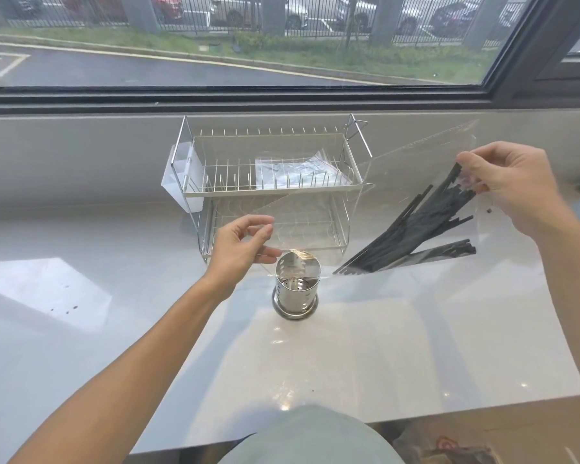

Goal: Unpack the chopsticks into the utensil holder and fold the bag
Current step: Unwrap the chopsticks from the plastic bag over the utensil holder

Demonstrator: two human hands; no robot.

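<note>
A large clear plastic bag [315, 222] stretches between both hands above the white counter. My left hand [241, 246] pinches the bag's open corner just above the perforated steel utensil holder [297, 289], which stands upright with nothing visible inside. My right hand [509, 185] grips the bag's raised far end together with the tops of several black chopsticks [419, 229]. The chopsticks lie slanted inside the bag, tips pointing down-left toward the holder, about a hand's width to its right.
A two-tier wire dish rack [268, 192] stands behind the holder, with a white side caddy [180, 182] and another clear bag [298, 172] on its top tier. The window ledge runs behind it. The counter's front edge [482, 411] lies near my body.
</note>
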